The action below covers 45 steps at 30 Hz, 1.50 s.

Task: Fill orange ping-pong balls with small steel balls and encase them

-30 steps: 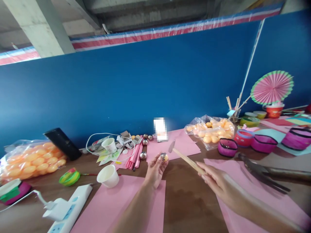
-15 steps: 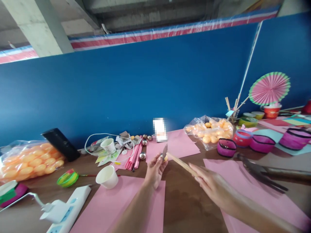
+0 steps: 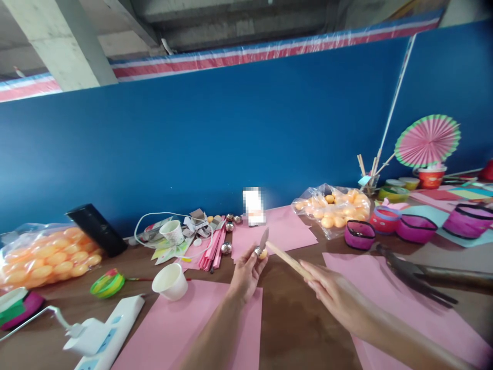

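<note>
My left hand [image 3: 245,272] is raised over the table and pinches a small orange ball [image 3: 262,253] with a silver metal piece on it at my fingertips. My right hand [image 3: 336,295] grips the wooden handle of a small hammer [image 3: 287,259]. The hammer's metal head [image 3: 264,238] sits right against the ball. Both hands hover above the brown table [image 3: 296,318], between two pink paper sheets [image 3: 177,329].
White paper cups [image 3: 170,281], a white power strip [image 3: 103,334], a green-yellow spring toy [image 3: 107,282] and a bag of orange balls [image 3: 46,254] lie left. Another bag of balls [image 3: 335,208], magenta paper lanterns [image 3: 418,228], a pink paper fan [image 3: 427,140] and a larger hammer [image 3: 419,272] lie right. Silver bells [image 3: 227,247] lie at the back.
The hammer head swung left from beside the ball to rest against it. My right hand shifted slightly left; my left hand barely moved.
</note>
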Tool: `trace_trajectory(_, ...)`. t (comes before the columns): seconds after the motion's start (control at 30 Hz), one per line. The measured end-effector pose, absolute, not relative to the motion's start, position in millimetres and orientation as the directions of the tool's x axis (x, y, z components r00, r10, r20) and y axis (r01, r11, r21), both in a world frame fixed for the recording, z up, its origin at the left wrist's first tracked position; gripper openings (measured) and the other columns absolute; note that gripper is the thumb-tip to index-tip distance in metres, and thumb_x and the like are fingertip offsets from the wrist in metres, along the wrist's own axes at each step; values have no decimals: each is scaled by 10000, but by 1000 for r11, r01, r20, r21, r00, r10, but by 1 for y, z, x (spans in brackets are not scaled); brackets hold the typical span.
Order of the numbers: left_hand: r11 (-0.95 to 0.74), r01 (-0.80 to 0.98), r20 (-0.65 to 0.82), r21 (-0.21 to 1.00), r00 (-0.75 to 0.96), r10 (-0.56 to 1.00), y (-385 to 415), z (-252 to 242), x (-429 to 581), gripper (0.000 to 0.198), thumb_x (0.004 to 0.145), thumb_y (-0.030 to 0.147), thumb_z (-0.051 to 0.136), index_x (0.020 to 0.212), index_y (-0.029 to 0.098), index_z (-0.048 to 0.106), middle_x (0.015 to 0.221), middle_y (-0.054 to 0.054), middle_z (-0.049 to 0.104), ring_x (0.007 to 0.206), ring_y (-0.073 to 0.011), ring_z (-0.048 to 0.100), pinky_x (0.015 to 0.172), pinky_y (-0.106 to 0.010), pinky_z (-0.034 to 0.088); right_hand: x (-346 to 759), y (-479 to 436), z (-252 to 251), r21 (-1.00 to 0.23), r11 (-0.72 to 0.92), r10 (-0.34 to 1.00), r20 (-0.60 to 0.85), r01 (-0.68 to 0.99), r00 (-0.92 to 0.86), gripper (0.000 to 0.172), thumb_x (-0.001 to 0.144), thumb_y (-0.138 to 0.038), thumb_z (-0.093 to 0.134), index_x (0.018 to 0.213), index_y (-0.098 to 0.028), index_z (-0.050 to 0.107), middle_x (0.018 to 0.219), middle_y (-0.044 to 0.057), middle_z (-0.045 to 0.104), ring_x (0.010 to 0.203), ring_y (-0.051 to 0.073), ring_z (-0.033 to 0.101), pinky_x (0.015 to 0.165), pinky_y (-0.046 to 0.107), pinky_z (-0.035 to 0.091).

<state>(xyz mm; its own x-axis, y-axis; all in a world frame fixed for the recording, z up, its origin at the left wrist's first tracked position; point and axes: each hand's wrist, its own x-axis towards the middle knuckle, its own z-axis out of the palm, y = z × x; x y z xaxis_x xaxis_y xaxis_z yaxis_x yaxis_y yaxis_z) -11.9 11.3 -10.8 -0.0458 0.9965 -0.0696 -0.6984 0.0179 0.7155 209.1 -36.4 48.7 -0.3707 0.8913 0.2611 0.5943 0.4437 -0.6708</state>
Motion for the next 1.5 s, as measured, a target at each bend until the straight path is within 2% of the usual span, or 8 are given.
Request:
trace_trajectory(0.17,36,-707,-81,707,-30,996,11,-9,-11,283,738,165,611,1020,158,626,925,-63,683,895,-172,631,917,-328,443,210,-37,52,-718,397,906,207,571,-370,389,859,-244,323,1212,-164,467,1097,94,621,948,198,611,807,316,505)
trace_trajectory(0.37,41,-669,-82,742,-30,996,11,-6,-9,316,704,161,652,1019,160,628,957,-65,677,885,-156,633,870,-254,459,212,-41,47,-689,441,894,276,575,-354,404,837,-208,331,1221,-177,454,1093,102,618,923,195,623,771,296,517)
trace_trajectory(0.5,35,-657,-70,753,-26,997,11,-6,-9,324,694,170,662,1017,167,629,939,-58,680,884,-156,632,885,-271,450,213,-40,49,-633,464,882,265,620,-389,385,853,-223,316,1203,-187,473,1071,103,624,886,199,630,763,318,514)
trace_trajectory(0.63,29,-657,-56,753,-20,998,11,-7,-9,324,689,170,666,1011,173,632,937,-52,679,883,-154,632,903,-284,438,213,-38,49,-654,458,884,264,602,-386,401,857,-209,313,1240,-181,427,1100,104,608,929,191,614,769,299,507)
trace_trajectory(0.9,36,-659,-72,752,-28,997,8,-6,-9,413,705,200,656,1110,224,575,936,-37,679,878,-158,639,880,-291,457,210,-39,60,-662,452,886,253,598,-389,368,849,-210,338,1187,-196,483,1040,75,637,870,178,630,733,278,514)
trace_trajectory(1.03,40,-669,-92,742,-43,995,8,-5,-9,355,713,189,644,1065,179,606,947,-60,683,899,-173,635,894,-287,456,211,-41,63,-671,448,890,269,591,-369,378,847,-211,337,1196,-178,479,1093,92,619,956,194,605,772,286,508)
trace_trajectory(1.2,34,-679,-81,734,-38,996,10,-7,-11,335,717,163,635,1051,162,611,937,-68,687,925,-189,628,915,-316,448,212,-38,50,-635,470,878,266,613,-398,367,846,-202,343,1184,-202,488,1071,79,629,896,195,623,763,308,507)
trace_trajectory(1.5,18,-655,-63,756,-44,997,8,-6,-10,345,672,187,688,1009,156,620,910,-61,690,861,-167,645,804,-240,490,210,-40,56,-619,494,867,297,610,-400,374,842,-201,349,1186,-193,495,1088,84,623,934,201,613,790,312,504)
